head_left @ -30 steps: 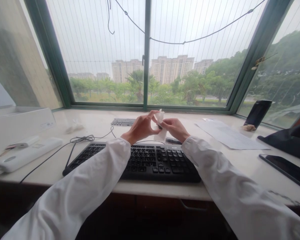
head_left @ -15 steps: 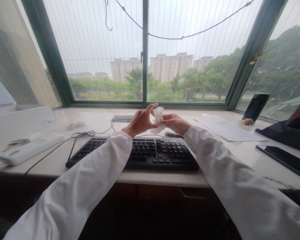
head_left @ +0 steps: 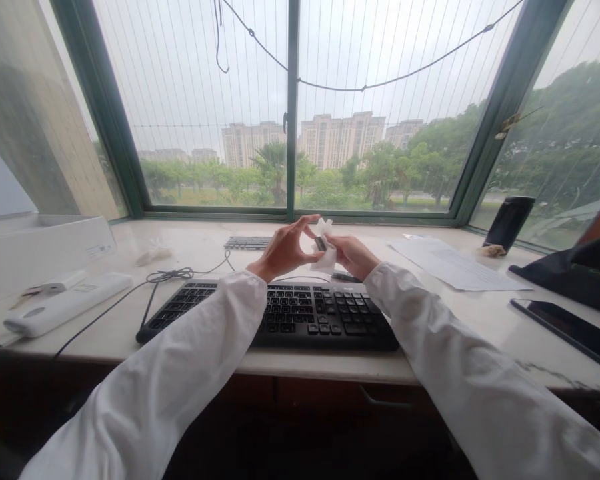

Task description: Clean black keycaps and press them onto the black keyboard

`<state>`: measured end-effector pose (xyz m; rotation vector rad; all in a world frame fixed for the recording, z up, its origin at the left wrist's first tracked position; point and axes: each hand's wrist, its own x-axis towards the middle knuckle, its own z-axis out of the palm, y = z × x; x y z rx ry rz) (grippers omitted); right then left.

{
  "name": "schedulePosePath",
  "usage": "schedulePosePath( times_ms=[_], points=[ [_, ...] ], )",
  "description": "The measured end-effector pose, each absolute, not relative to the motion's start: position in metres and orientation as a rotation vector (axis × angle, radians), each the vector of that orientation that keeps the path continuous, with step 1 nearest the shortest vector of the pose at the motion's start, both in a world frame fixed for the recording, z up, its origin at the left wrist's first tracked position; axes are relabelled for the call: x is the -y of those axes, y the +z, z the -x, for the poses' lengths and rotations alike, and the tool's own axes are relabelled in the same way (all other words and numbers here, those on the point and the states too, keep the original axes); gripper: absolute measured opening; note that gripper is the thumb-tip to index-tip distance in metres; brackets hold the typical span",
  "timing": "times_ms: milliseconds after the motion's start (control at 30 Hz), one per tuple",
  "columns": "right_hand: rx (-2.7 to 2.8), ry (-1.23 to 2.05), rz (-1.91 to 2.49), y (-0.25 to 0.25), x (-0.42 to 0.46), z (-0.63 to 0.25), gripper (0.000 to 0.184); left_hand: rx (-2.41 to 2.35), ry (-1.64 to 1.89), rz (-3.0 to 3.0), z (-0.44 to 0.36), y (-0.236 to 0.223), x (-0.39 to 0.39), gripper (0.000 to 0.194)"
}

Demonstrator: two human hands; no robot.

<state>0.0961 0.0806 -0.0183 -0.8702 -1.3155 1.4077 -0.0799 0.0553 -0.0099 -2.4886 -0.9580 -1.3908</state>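
Above the keyboard's back edge, my left hand (head_left: pixel 286 250) curves its thumb and fingers around a small dark piece (head_left: pixel 321 243), too small to name surely. A white tissue (head_left: pixel 324 260) lies behind and around this piece. From the other side, my right hand (head_left: pixel 354 255) pinches the tissue close to the dark piece, its fingertips partly hidden. Beneath both hands is a black keyboard (head_left: pixel 290 320), partly covered by my left sleeve. A slim dark object (head_left: pixel 345 276) lies just behind the keyboard, under my right hand.
Behind my left hand lies a grey strip of keys (head_left: pixel 247 243). A bundled cable (head_left: pixel 173 274), a white power strip (head_left: pixel 70 303) and a white box (head_left: pixel 45 243) are on the left. Paper (head_left: pixel 455 263), a phone (head_left: pixel 570 333) and a dark cylinder (head_left: pixel 509 225) occupy the right.
The tissue has opened out, and the dark piece now shows between my hands. The view has tilted slightly, so everything sits a little lower.
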Motion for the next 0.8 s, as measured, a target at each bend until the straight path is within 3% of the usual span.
schedulePosePath(
  times_ms=[100,300,500,600,667,733,800],
  points=[
    [1.315,1.509,0.842,-0.016,-0.077,-0.096,0.019,0.938,-1.434,2.515,0.08,-0.009,-0.055,0.065],
    [1.355,1.539,0.65,-0.024,-0.083,-0.098,0.018,0.959,-1.429,2.476,0.082,-0.01,-0.058,0.031],
    [1.481,1.345,0.724,-0.028,-0.095,-0.104,0.033,0.989,-1.337,2.483,0.083,-0.014,-0.065,0.033],
    [1.633,1.05,0.968,-0.02,-0.094,-0.114,0.032,1.075,-1.344,2.453,0.088,-0.01,-0.067,0.033],
    [1.72,0.66,1.204,-0.017,-0.096,-0.124,0.029,1.163,-1.334,2.497,0.094,-0.004,-0.067,0.031],
    [1.776,0.282,1.373,-0.019,-0.101,-0.134,0.024,1.176,-1.177,2.739,0.101,0.004,-0.065,0.03],
    [1.841,0.112,1.456,-0.026,-0.109,-0.141,0.018,1.133,-0.986,2.993,0.105,0.01,-0.062,0.03]
  ],
)
